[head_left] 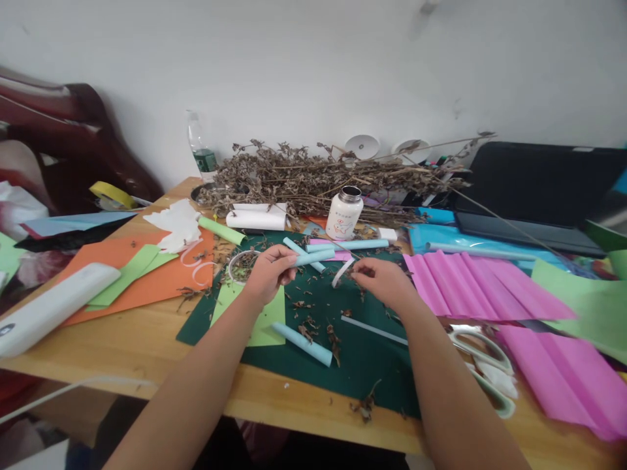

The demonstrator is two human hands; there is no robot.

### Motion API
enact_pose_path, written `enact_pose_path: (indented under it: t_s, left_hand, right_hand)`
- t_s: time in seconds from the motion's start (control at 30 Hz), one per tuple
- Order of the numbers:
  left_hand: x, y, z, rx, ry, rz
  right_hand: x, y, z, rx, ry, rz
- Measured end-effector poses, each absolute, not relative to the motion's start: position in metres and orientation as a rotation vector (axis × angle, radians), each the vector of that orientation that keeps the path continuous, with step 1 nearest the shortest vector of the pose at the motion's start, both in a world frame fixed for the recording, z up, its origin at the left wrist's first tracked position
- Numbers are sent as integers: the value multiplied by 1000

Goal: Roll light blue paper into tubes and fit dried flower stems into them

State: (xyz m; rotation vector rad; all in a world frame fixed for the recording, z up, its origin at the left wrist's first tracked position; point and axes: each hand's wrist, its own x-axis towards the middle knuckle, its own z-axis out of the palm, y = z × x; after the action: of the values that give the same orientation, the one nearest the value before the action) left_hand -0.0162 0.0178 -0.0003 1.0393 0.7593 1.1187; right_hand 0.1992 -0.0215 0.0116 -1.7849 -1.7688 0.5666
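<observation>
Spread over a broad light-brown wooden desk (161,346): a rectangular dark-green flat mat (382,378), w/ brown dried leaf bits scattered on top. Above this mat, both hands in use: left hand (271,274) grasping, right hand (385,281) w/ fingertips brought together. In left hand, held btw. thumb and fingers near one end: a slim light-blue rolled-paper tube (316,256). Prob. very light and hollow, rather stiff along its length but soft to squeeze; could dent if pressed too hard. Best to take at mid-length or near the end, w/ gentle pinch. Looks smooth, matte, pale, and points toward right hand; prob. not esp. slippery. At right fingertips, seemingly pinched by upper end: a narrow curved white strip (343,273). Looks thin and bendy, prob. almost weightless, easy to crease; better to hold by the tip. Hard to tell material, paper or tape.
</observation>
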Motion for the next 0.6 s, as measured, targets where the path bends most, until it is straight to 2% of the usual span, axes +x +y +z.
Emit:
enact_pose_path:
  t_s: [0.2, 0.37, 0.43, 0.6]
  left_hand:
    - [-13, 15, -4, 1032, 726, 1021]
    - [-11, 13, -7, 1043, 682, 956]
    - [-10, 13, -6, 1027, 681, 964]
    - [-10, 13, -3, 970, 707, 1046]
  right_hand:
    - [185, -20, 5, -1441, -1365, 606]
    - [175, -19, 1, -1336, -1180, 583]
    - [180, -19, 4, -1392, -1193, 534]
    - [209, -19, 13, -1878, -1482, 110]
